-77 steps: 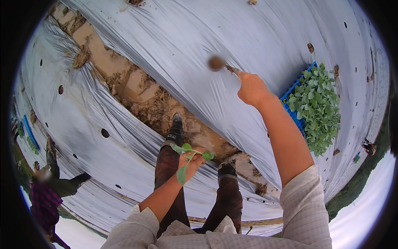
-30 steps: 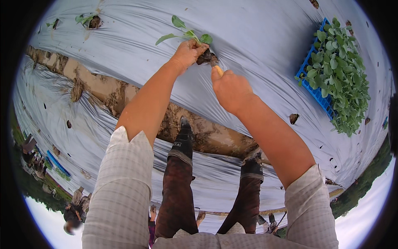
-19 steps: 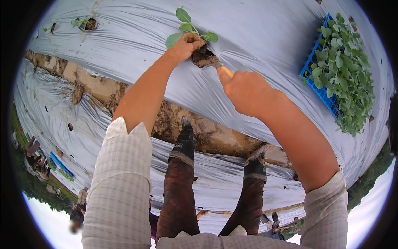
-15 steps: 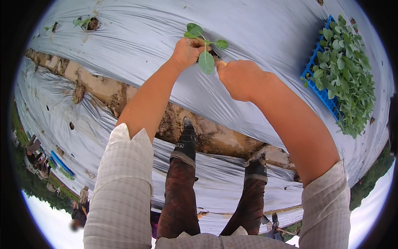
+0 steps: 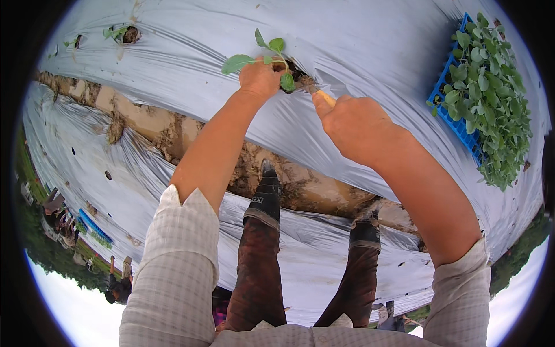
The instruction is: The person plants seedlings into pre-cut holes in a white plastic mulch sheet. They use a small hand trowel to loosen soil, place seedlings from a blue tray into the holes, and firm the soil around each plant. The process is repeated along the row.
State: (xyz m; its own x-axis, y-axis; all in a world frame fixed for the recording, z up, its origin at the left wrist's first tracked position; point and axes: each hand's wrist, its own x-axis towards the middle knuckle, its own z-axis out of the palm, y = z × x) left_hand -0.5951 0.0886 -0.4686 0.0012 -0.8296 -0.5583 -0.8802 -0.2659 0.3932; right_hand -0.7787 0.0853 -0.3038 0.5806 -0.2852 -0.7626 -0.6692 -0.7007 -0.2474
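Observation:
My left hand is closed on a leafy green seedling, at a hole in the silver plastic sheet. Its leaves spread above and to both sides of my fingers, which partly hide the lower stem and roots. In my right hand is a small trowel with a yellowish handle, gripped from the near right. The trowel's muddy blade points left into the near edge of the hole, and its tip is hard to make out against the soil.
A blue tray packed with seedlings lies at the right. Other planted holes show at the far left. Between the sheeted beds runs a muddy, wet furrow, where my boots stand. Other people are at the lower left.
My right hand has drawn back toward the right with the trowel, so more blade and handle show. At the hole, the seedling has turned and one large leaf now points left.

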